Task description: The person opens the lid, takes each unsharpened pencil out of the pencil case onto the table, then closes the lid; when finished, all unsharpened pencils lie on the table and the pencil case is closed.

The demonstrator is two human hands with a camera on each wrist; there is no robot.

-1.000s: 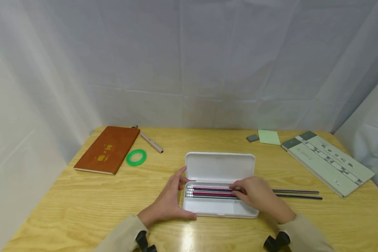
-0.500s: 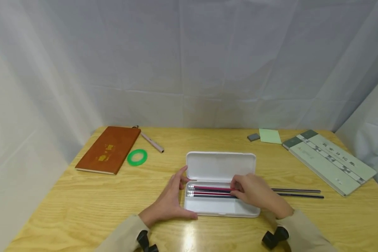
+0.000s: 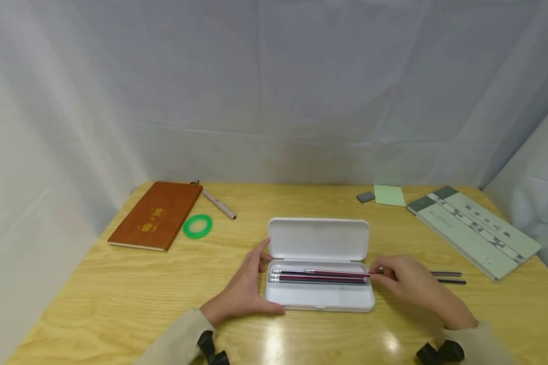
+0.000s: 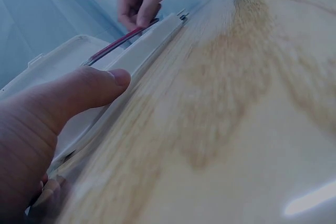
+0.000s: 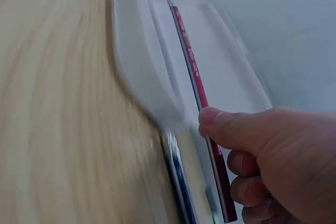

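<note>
Both hands were bare, the left hand and the right hand alike. Each forearm wore a beige, soft-looking long sleeve reaching the wrist. A small black camera mount sat strapped at each cuff, near the table's near edge.

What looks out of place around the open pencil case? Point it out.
One red pencil sits askew, lifted over the pencil case rim where the right hand pinches it. Two dark pencils lie outside on the table. The left hand steadies the case.
</note>
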